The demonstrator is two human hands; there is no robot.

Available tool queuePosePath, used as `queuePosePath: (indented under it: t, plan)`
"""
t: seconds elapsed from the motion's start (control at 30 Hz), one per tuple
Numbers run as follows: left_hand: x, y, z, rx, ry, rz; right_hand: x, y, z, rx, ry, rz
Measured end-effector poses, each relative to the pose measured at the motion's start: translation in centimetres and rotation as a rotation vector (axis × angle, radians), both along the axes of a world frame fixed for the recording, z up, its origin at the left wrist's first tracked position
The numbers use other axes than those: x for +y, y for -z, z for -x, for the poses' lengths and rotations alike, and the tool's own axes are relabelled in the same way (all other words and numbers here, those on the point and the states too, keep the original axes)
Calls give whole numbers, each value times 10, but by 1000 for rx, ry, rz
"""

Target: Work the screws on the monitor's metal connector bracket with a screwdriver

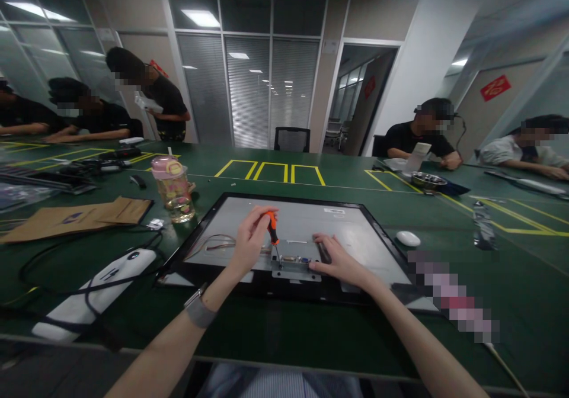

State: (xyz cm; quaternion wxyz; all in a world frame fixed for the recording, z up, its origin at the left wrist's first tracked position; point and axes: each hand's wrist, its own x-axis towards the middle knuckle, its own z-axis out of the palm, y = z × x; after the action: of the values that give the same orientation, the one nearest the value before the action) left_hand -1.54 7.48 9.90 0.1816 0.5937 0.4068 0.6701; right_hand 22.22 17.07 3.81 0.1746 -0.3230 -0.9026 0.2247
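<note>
Gripping the orange-and-black screwdriver [272, 232], tip down at the left of the silver bracket [296, 272], your left hand [249, 241] arches; your right hand [341, 260], thumb and fingers apart, touches the bracket's right end, on the grey panel [355, 226].

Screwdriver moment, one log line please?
left hand: orange-black screwdriver, tip at metal bracket; right hand: at bracket; display panel: on green table

Pink-lid btl [171, 182] nr brn ppr bag [66, 221]; metal bowl [428, 181].

Grey-banded watch [202, 308] worn on left wrist [215, 295]; both hands [249, 241] [340, 260] and forearms [164, 342] [413, 330] seen bare; finely striped, blue-grey clothing [280, 384] worn below.
</note>
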Motion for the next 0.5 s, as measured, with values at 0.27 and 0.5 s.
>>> queuePosePath:
  t: [0.27,0.5]
  plan:
    - [-1,-4,1,45,-112,15,-4,-6,0,8,-13,-25]
    - [1,0,4,-55,60,49,-5,-9,1,4,-37,-32]
